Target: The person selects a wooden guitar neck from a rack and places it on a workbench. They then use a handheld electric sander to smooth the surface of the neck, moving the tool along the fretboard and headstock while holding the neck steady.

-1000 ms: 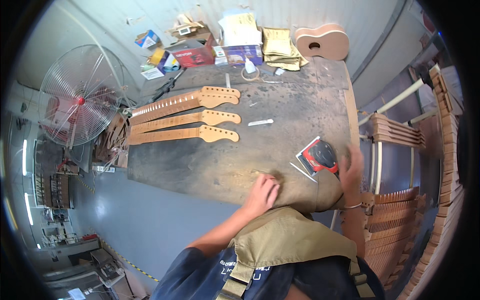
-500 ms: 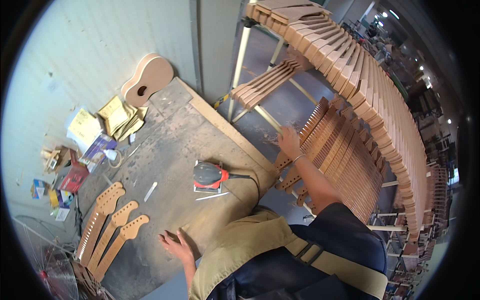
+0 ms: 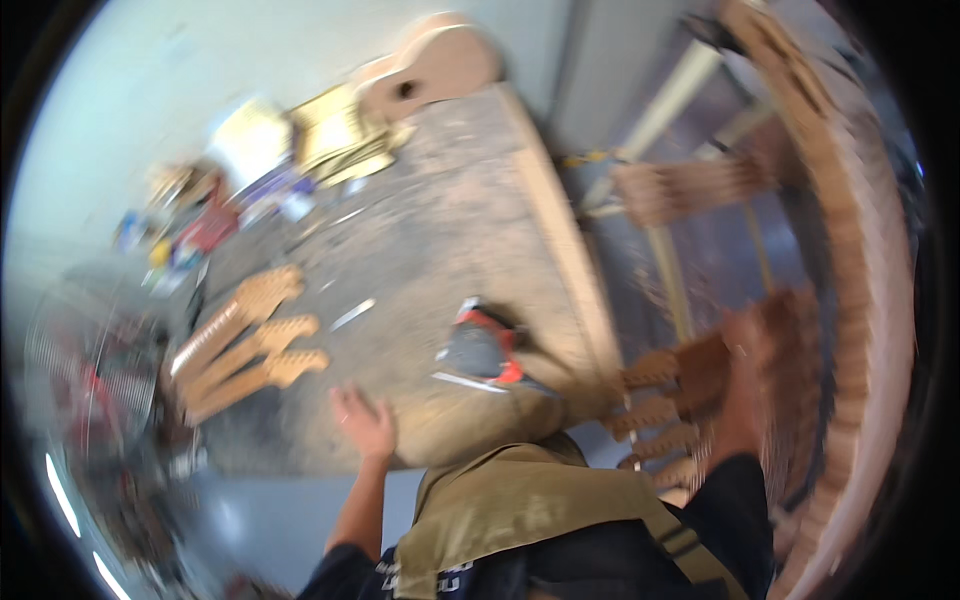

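My left hand rests at the near edge of the workbench, its fingers spread and nothing in it. My right hand is stretched out to the right over a row of wooden guitar necks. Motion smears its fingers, so whether it grips a neck cannot be made out. A grey and red electric sander sits on the bench between my hands. Left of my left hand lie several guitar necks with pale headstocks, side by side.
A small guitar-shaped body leans on the wall behind the bench, beside yellow sandpaper sheets. Small boxes stand at the left, near a wire fan. Racks hold stacked necks and a long wooden row at right.
My view has swung, shifting and blurring the scene. My right hand has moved farther right over the necks, away from the bench corner. My left hand stays at the bench edge.
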Motion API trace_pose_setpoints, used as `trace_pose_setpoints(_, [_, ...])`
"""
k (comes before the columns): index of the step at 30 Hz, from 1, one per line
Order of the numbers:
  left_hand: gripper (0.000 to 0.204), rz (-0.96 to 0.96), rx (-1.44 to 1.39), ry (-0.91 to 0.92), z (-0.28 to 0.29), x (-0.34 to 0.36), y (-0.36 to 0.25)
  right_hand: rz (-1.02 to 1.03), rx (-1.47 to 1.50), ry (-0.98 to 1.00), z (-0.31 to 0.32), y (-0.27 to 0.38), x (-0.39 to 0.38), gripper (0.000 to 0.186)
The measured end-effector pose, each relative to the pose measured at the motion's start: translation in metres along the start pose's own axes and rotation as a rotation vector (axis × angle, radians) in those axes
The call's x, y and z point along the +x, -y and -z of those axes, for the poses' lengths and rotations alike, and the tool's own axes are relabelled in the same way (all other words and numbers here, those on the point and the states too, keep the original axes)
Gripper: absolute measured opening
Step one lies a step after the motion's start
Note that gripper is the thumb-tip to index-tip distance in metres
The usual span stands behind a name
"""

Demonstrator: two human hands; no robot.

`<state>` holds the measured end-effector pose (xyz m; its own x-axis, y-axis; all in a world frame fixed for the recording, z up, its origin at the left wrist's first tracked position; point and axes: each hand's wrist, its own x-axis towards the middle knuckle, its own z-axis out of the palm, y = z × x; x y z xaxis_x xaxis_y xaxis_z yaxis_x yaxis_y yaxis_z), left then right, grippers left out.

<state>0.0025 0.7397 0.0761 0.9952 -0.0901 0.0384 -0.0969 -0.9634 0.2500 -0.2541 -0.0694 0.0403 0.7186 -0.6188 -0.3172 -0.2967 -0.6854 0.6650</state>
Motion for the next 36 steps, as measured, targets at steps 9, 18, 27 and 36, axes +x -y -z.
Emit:
trace_pose_setpoints(9, [0.083, 0.018, -0.012, -0.065, 0.012, 0.001, -0.012, -0.188, 0.502, -0.174, 0.048, 0.020, 0.024, 0.048])
trace_pose_setpoints(18, [0.085, 0.042, -0.050, -0.030, 0.011, -0.001, -0.003, 0.508, 1.173, -0.707, 0.430, 0.216, -0.141, 0.053])
trace_pose_setpoints(27, [0.073, -0.245, -0.319, -0.042, 0.018, 0.003, 0.027, 0.431, 0.951, -0.600, 0.482, 0.323, -0.187, 0.065])
trace_pose_setpoints(36, [0.051, -0.097, -0.372, -0.260, 0.067, 0.042, 0.222, 0.279, 0.848, -0.625, 0.476, 0.337, -0.190, 0.068])
